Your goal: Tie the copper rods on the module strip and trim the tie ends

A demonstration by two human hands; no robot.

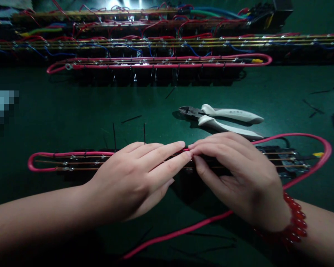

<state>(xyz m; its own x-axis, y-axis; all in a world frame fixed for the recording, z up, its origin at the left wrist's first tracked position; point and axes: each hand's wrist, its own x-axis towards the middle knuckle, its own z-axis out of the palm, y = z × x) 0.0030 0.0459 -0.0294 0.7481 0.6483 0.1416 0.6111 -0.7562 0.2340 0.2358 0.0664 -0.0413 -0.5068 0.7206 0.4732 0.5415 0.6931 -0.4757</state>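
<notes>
Red cable [72,154] loops around long strip of wired switches [281,159].

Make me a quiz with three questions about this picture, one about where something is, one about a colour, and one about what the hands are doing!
1. Where do the cutters lie?
A. On the mat beyond the right hand
B. In the left hand
C. On top of the far racks

2. What colour is the thick cable looping round the near strip?
A. Yellow
B. Pink-red
C. White

3. What are the two hands doing?
A. Both hang in the air
B. One grips the cutters
C. Both rest on the near strip, fingertips meeting at its middle

Answers:
1. A: the white-handled cutters lie free on the green mat, just past the right hand.
2. B: the loop shows pink-red along both ends of the strip.
3. C: the left hand and the right hand lie on the strip, fingertips nearly touching.
</notes>
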